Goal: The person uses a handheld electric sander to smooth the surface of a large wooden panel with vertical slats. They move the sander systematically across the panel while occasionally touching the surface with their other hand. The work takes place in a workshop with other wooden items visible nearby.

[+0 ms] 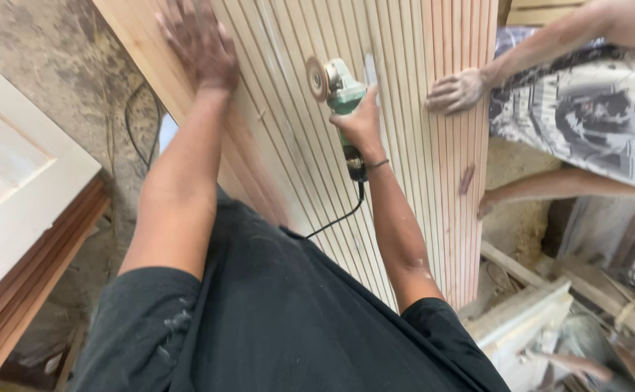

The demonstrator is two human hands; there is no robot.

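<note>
A dusty grey concrete floor (63, 87) lies under daylight. On it, at the left, a pale white panelled wooden door (12, 181) rests on stacked reddish wooden boards (34, 268). Far right of the door, rough timber offcuts (550, 290) lie scattered about.

between the left hand (200, 45) and the angle grinder (339, 94) the grooved panel (288, 138) is free. right of the grinder, another person's hand (454, 91) blocks the panel edge.
</note>
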